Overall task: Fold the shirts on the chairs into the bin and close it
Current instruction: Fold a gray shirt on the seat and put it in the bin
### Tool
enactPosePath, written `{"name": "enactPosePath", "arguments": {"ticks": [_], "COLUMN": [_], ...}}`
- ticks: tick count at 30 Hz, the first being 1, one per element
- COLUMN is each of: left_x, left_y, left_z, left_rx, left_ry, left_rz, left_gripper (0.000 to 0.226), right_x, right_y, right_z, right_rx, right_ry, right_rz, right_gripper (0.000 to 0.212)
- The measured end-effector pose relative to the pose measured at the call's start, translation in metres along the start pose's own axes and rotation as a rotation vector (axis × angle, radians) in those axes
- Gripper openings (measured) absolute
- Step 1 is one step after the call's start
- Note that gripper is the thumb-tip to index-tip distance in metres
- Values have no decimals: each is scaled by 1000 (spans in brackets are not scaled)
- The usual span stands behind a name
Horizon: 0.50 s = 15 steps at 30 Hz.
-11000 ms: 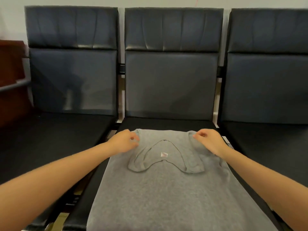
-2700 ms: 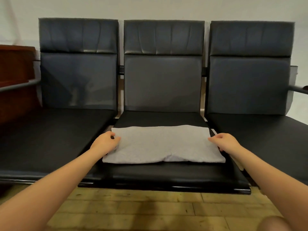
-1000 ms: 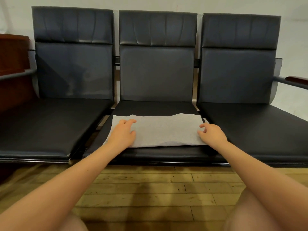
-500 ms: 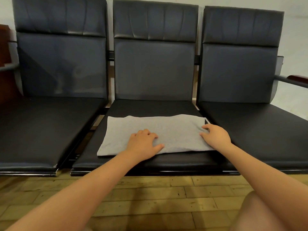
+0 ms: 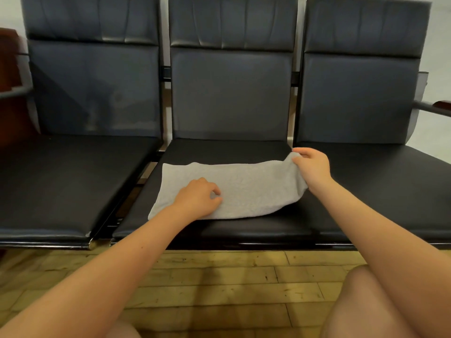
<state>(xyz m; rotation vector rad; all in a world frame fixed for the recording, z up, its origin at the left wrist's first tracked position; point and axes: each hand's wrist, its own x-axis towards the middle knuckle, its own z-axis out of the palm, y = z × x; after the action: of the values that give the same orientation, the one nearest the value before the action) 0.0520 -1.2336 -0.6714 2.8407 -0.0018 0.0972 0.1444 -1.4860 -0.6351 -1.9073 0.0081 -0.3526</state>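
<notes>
Grey shirt (image 5: 246, 189) lies part-folded on middle chair seat (image 5: 219, 150). Left hand (image 5: 197, 200) rests curled on it — likely an anchor; right hand (image 5: 311, 167) pinches the lifted right edge — probably to fold across.

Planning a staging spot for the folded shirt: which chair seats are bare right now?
Bare: the black leather left seat and right seat, either side of the middle seat. The middle is crowded: the folded grey shirt lies across it, left hand resting on it, right hand lifting its right end. Only strips behind and before it stay free.
</notes>
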Motion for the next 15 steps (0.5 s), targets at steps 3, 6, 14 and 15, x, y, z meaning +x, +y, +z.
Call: {"name": "enactPosePath", "arguments": {"ticks": [3,6,14,15], "left_x": [-3,-2,-7,-7], "left_y": [-4,-11,-40,-41], "left_z": [0,-9,-21,-20], "left_rx": [-66,-210,-222,-226], "left_ry": [-15,78,134,131], "left_rz": [4,-75,-219,-219], "left_gripper": [32,29,28,28], "right_x": [-11,-28,-60,-56], "right_y": [-20,-34,-39,-37], "right_z": [28,56,79,74], "right_rx": [-142,-333,-191,-152], "right_ry": [-130,-327,-819,-741], "right_rz": [-215,-402,-204,-202], "right_gripper": [33,29,24,21]}}
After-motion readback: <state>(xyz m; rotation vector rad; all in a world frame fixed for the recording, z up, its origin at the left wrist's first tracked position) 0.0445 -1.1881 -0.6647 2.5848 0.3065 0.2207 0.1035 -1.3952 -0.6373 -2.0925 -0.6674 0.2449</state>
